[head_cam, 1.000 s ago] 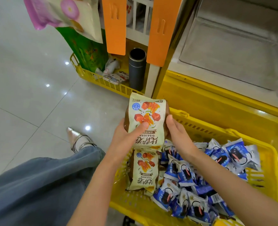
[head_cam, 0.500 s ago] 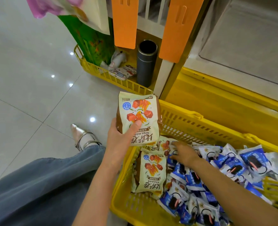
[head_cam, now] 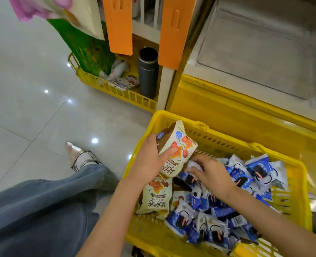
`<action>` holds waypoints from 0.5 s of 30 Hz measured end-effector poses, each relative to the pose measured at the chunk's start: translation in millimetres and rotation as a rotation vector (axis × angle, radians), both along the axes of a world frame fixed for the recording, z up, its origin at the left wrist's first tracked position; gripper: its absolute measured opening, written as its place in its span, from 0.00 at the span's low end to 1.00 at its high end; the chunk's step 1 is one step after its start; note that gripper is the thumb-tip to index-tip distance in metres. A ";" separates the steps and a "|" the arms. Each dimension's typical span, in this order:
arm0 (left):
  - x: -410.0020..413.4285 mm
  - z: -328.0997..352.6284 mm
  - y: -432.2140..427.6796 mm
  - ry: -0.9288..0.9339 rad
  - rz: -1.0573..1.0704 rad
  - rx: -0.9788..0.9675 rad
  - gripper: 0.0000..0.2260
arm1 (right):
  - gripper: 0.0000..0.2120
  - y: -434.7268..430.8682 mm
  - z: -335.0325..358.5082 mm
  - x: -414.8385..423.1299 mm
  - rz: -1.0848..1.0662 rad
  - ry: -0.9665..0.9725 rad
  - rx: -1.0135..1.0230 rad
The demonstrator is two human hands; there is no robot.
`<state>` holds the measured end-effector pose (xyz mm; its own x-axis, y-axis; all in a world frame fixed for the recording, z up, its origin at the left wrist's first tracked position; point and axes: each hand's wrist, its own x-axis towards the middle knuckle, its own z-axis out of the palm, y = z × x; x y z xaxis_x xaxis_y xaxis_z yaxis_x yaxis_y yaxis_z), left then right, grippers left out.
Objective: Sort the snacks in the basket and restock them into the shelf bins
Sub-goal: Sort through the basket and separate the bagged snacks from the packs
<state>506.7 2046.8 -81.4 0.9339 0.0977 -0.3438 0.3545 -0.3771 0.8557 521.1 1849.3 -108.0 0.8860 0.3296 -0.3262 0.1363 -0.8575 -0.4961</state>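
the cream packet (head_cam: 178, 148) with the red and orange picture on its front sits in my left hand (head_cam: 149, 161), tilted, just above the near left corner of the basket (head_cam: 173, 116). my thumb lies across the printed front and my other fingers wrap round the brown back, so that hand is clamped on it. my right hand (head_cam: 212, 172) is down in the basket just beside the bottom edge of that packet, its thumb and fingers curled together on a small packet (head_cam: 192, 164) with a white wrapper, at the edge of the pile.

a second cream packet (head_cam: 157, 198) of the same kind lies flat in the basket below my left wrist, against the left wall. the blue packets (head_cam: 256, 172) fill the middle and right side of the basket in a loose heap, some overlapping, with a few under my right forearm.

the yellow basket stands on the floor (head_cam: 32, 93) against the yellow base of the shelf (head_cam: 227, 112). above that base is a clear shelf bin (head_cam: 255, 52). two orange tags (head_cam: 119, 25) hang at the shelf's left end, and a dark flask (head_cam: 148, 73) stands upright between them in a low yellow tray (head_cam: 120, 93), near a green bag (head_cam: 87, 48). my jeans leg (head_cam: 42, 210) and silver shoe (head_cam: 79, 154) are on the pale tiles to the left of the basket.
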 end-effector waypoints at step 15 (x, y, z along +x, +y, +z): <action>25.4 -38.7 -42.7 -0.190 -0.281 0.869 0.25 | 0.12 -67.5 27.6 -37.4 -0.252 0.054 0.152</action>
<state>532.1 2004.1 -120.1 0.9954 0.0110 -0.0952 0.0362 -0.9629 0.2674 483.7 1781.8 -80.4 0.9287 0.1499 -0.3392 -0.1019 -0.7762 -0.6222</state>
